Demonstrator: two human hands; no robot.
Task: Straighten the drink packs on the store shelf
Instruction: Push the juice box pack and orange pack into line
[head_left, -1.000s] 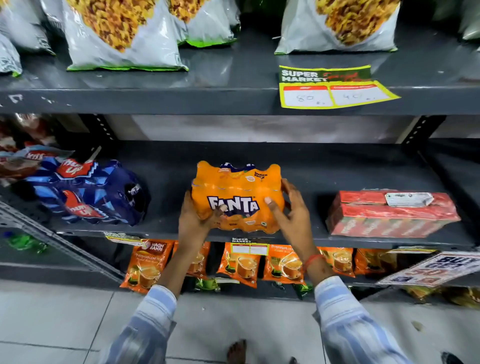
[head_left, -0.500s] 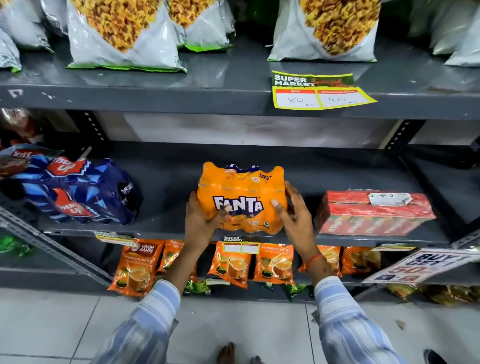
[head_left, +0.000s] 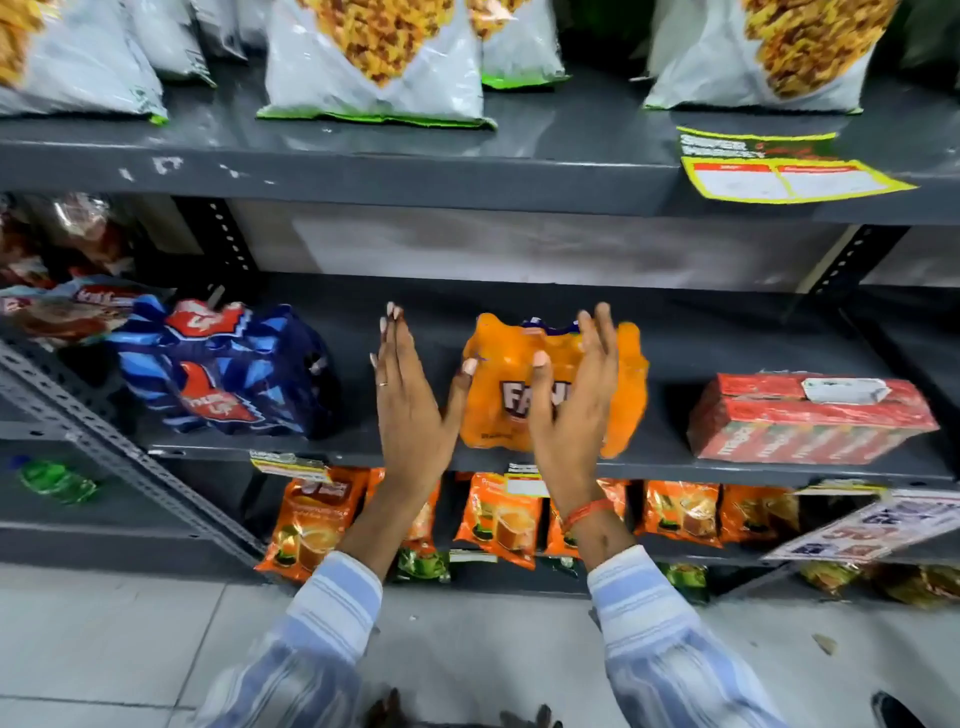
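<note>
Fanta pack (head_left: 550, 384) sits between two packs (head_left: 223, 369) on shelf (head_left: 675, 457).

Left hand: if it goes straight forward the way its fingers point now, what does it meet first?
Probably nothing soon. The left hand points into the bare gap on the shelf between the blue pack and the orange Fanta pack; depth is unclear.

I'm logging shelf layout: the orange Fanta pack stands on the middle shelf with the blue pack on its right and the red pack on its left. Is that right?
Not quite: the sides are swapped. In the head view the orange Fanta pack stands on the middle shelf with the blue pack on its left and the red pack on its right.
</note>
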